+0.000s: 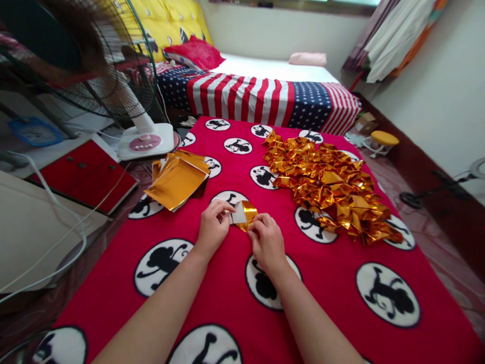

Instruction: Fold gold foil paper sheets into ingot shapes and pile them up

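Observation:
Between my two hands, over the middle of the red cloth, is a partly folded sheet of gold foil paper (248,211) with its white back showing on the left side. My left hand (215,222) pinches its left edge between thumb and fingers. At the lower right edge, my right hand (267,237) grips it with closed fingertips. Beyond my left hand lies a loose stack of flat gold foil sheets (178,179). Off to the right, several rows of folded gold foil pieces (326,182) are heaped on the cloth.
The red cloth (322,283) with white ovals and black figures covers the table. A standing fan (146,139) is at the left, near a red panel (87,172) and white cables (81,222). Behind is a bed with a striped, starred cover (242,96). A yellow stool (384,137) stands right.

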The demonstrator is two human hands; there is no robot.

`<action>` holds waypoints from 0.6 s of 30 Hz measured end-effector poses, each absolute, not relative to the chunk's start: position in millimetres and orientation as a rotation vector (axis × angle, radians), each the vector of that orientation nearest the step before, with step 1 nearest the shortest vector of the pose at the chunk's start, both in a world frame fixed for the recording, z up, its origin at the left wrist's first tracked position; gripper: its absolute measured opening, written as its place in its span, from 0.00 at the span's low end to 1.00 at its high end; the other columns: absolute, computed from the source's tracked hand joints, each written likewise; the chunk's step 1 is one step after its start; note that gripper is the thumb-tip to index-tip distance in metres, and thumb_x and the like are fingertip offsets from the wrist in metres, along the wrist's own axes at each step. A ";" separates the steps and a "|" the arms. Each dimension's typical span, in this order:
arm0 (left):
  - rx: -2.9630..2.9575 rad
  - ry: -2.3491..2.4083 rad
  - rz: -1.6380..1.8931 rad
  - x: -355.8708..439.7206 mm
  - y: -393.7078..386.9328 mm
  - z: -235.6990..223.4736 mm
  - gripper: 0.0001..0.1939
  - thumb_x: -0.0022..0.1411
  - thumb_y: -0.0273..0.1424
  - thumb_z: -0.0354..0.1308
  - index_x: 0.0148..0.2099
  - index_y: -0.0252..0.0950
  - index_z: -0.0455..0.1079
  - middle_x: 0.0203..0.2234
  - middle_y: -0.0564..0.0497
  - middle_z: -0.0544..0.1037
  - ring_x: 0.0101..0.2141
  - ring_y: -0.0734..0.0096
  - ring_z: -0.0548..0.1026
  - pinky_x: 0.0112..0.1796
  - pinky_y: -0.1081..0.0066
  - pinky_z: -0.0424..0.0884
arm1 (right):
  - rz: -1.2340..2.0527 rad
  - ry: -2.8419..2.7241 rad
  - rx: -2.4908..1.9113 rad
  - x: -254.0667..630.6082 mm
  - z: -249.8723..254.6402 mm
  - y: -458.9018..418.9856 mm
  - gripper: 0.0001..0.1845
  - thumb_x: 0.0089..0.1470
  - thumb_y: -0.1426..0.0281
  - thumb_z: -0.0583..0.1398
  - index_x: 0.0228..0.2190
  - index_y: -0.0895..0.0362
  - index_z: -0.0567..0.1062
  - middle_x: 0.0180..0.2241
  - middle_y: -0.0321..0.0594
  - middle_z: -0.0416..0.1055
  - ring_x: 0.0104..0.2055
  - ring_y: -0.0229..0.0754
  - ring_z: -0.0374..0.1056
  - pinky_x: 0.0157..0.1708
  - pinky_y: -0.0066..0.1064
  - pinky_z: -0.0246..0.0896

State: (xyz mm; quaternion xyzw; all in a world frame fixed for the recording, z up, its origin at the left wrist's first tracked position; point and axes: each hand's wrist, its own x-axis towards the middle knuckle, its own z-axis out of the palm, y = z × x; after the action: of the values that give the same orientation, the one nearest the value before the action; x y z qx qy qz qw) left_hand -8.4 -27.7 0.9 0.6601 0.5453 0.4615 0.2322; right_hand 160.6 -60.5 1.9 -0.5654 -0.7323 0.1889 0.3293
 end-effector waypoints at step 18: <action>2.322 1.281 1.055 -14.7 -19.2 -9.4 0.20 0.59 0.15 0.49 0.44 0.37 0.77 0.43 0.46 0.79 0.47 0.62 0.71 0.50 0.57 0.70 | 0.296 -2.084 -1.579 183.3 2.8 -52.0 0.08 0.56 0.80 0.55 0.30 0.56 0.70 0.41 0.43 0.69 0.42 0.46 0.65 0.39 0.36 0.55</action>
State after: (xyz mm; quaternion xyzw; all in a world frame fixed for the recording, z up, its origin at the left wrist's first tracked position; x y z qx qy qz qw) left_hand -14.7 -19.2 -9.4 0.8052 0.4442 0.3658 0.1434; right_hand 183.3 -52.0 2.8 -0.5807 -0.7663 0.1090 0.2523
